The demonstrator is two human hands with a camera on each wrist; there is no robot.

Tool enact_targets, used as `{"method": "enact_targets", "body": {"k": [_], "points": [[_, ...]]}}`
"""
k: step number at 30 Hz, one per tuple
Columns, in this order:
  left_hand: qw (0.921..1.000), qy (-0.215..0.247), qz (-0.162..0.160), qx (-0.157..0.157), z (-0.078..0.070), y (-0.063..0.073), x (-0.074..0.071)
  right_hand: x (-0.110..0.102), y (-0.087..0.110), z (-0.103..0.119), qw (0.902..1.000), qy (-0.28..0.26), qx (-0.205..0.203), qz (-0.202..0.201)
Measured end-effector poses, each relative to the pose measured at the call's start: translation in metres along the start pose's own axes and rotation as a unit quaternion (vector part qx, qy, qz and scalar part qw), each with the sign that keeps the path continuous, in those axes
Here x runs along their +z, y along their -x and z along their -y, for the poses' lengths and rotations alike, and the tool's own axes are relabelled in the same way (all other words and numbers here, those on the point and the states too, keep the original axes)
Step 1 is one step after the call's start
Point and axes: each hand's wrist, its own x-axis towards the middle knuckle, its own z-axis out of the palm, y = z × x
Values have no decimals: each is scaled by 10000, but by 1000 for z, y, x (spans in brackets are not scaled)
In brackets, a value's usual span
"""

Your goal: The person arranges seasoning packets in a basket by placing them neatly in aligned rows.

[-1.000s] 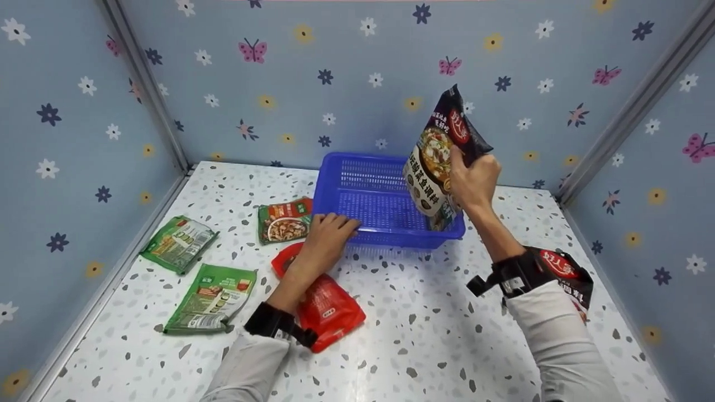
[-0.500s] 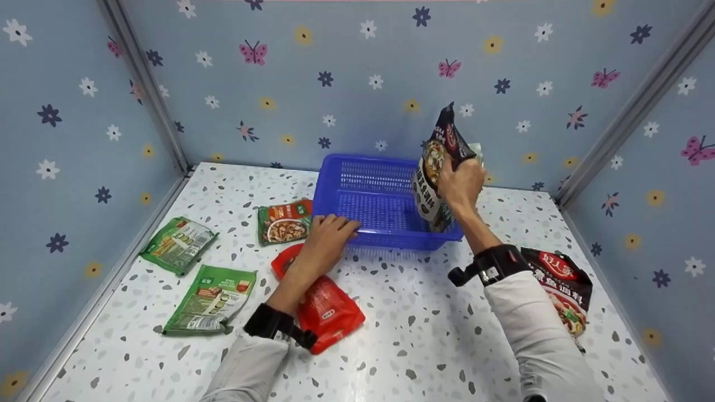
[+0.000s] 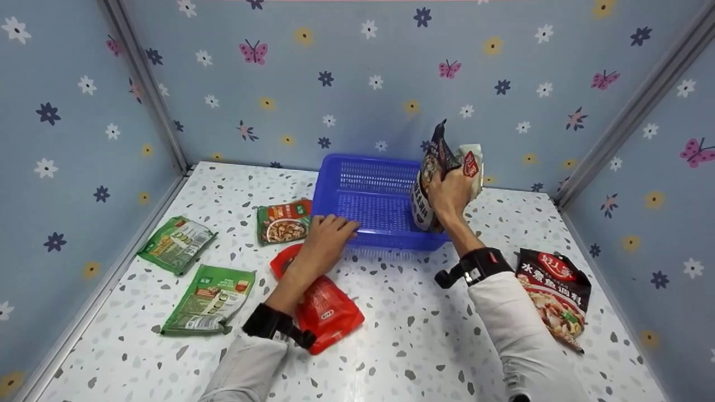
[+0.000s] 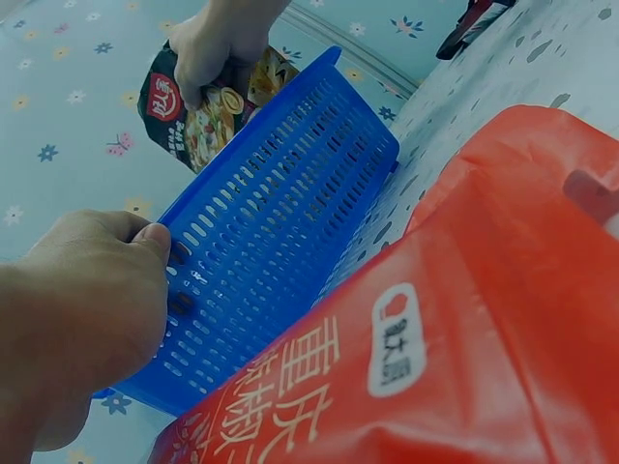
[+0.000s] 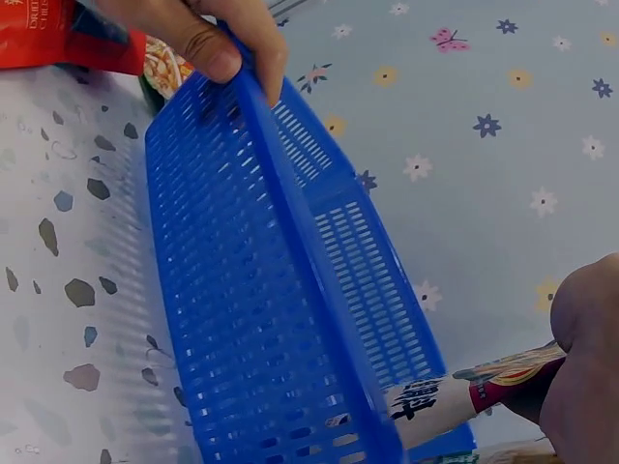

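My left hand (image 3: 325,240) grips the near rim of a blue plastic basket (image 3: 385,237), its thumb outside the wall in the right wrist view. My right hand (image 3: 451,192) holds a black seasoning packet (image 3: 423,209) by its upper part. The packet stands upright with its lower end inside the basket's right end. Just behind that hand rises a pale packet (image 3: 472,159) with a red logo; its lower part is hidden. In the left wrist view the black packet (image 4: 208,130) shows above the basket wall (image 4: 280,213).
A red pouch (image 3: 332,312) lies under my left forearm. Left of the basket is a green-and-red packet (image 3: 285,220); farther left lie two green packets (image 3: 179,245). Another black packet (image 3: 558,290) rests beside my right sleeve. Flowered panels (image 3: 357,72) enclose the table.
My right hand has lowered the black packet deeper into the basket and moved slightly left. The pale packet and the black one on the table have come into fuller view. My left hand stayed put.
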Motion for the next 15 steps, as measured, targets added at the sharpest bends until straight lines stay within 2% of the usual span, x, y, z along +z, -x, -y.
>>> {"method": "enact_targets", "body": {"k": [3, 7, 15], "points": [[10000, -55, 38, 22, 0, 0, 1, 4, 2, -4, 10000, -10, -95, 27], [10000, -26, -1, 63, 1, -1, 0, 8, 4, -9, 9995, 238, -215, -24], [9999, 46, 117, -20, 0, 0, -1, 14, 9, -15, 9987, 503, -47, -21]]}}
